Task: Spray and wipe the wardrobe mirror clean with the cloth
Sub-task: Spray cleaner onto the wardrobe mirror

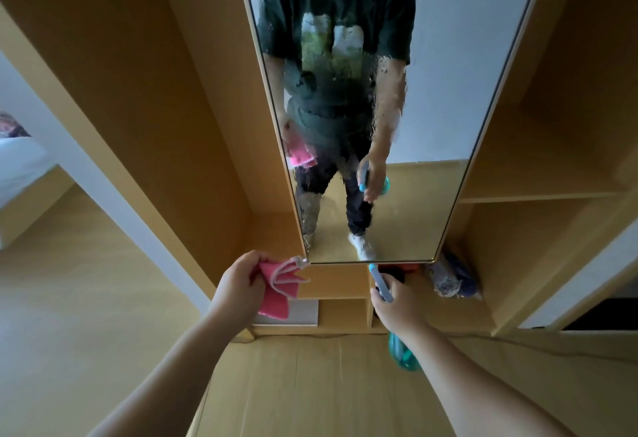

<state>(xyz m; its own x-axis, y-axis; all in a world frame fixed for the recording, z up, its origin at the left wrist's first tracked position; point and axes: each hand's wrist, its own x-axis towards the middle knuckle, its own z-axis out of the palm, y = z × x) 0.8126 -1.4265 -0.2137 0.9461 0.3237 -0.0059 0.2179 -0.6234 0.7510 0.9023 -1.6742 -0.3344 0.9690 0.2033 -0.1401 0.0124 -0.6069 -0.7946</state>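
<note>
The tall wardrobe mirror (pixel 431 126) stands straight ahead in a thin gold frame. Wet spray streaks and droplets cover its middle and lower left. My left hand (pixel 238 284) grips a folded pink cloth (pixel 278 290) just below the mirror's bottom left corner, apart from the glass. My right hand (pixel 397 305) holds a spray bottle (pixel 402 354) with a teal body and a light blue nozzle. The nozzle points up at the mirror's bottom edge. The mirror reflects me with the cloth and the bottle.
Light wooden wardrobe panels and open shelves (pixel 538 195) flank the mirror. A bundle of clothes (pixel 452 278) lies on the low shelf at the right. A white box (pixel 303 312) sits in a low cubby. A bed (pixel 17 167) shows at the far left. The floor is wood.
</note>
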